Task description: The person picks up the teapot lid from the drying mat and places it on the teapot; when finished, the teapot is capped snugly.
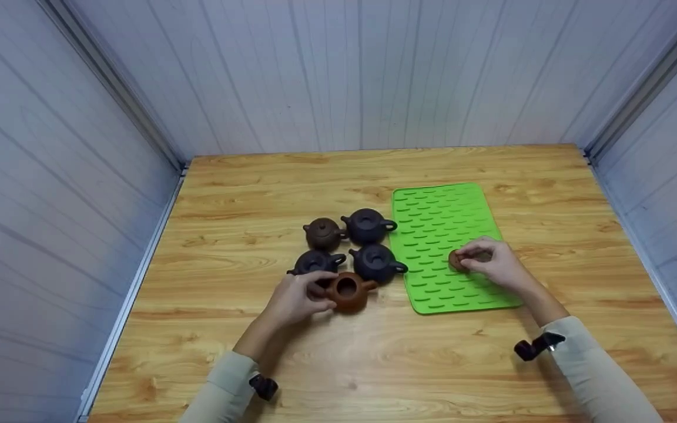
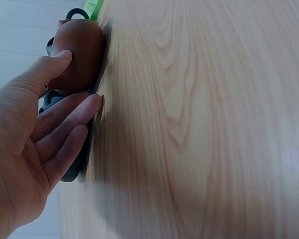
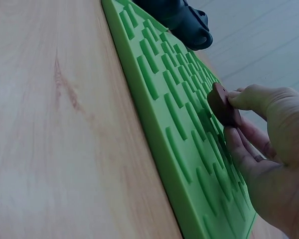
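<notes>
My left hand (image 1: 296, 299) grips a reddish-brown clay teapot (image 1: 351, 303) by its spout side, with the thumb on its body in the left wrist view. The teapot has no lid on, and its round mouth shows from above; its handle points right. Between the thumb and fingers of my right hand (image 1: 498, 265) is a small brown teapot lid (image 3: 222, 104), pinched by its edges and tilted up over the green mat (image 1: 435, 235).
Behind the reddish-brown teapot cluster a dark brown lidded teapot (image 1: 322, 235) and three blackish teapots, one at the back (image 1: 368, 226), one at the mat's edge (image 1: 376, 264) and one beside my left fingers (image 1: 315, 261). White panel walls (image 1: 327, 76) enclose the wooden table (image 1: 227, 235).
</notes>
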Motion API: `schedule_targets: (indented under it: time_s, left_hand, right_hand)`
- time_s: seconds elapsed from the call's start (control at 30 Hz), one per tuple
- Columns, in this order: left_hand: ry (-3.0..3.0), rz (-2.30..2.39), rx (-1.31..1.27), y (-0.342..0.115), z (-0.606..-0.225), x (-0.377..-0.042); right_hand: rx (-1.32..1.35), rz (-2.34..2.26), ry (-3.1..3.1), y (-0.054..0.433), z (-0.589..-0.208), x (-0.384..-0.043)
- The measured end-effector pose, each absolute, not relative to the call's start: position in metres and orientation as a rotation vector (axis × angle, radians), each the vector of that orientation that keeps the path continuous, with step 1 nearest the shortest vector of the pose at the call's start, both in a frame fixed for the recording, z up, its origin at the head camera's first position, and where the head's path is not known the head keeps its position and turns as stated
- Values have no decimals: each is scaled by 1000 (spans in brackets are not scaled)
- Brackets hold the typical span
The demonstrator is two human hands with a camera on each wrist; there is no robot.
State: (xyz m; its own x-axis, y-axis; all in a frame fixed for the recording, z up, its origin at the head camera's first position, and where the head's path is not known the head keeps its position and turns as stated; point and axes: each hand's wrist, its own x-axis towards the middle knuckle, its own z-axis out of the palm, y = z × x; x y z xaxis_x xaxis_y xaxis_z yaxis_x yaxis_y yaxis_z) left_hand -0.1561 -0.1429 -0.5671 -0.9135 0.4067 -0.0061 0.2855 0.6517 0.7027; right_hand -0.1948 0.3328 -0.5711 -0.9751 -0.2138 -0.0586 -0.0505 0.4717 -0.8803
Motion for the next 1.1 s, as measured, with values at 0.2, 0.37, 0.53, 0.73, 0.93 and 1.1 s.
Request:
schedule_targets:
  time_s: [0.2,0.37,0.53,0.73,0.93,1.1]
  left_hand:
    - [2719,1106,581,-142,-566,-156]
    - [2725,1097,595,-142,-567,-156]
    - [2730,1088,606,-142,-567,-156]
    - [2727,1083,602,-143,-566,-156]
    - [2713,1113,613,-143,-567,-155]
    - [2720,1106,611,-142,-566,-154]
  right_hand:
    - [-230,-1519,2542,331,-570,-197]
    - [-251,-1516,2540,325,-569,-196]
    - [-280,-1508,2516,317,-566,-195]
    - [-314,-1519,2484,308,-561,-196]
    - [-365,-1510,2472,297,-558,-199]
    - [-434,-1462,2490,287,-554,-203]
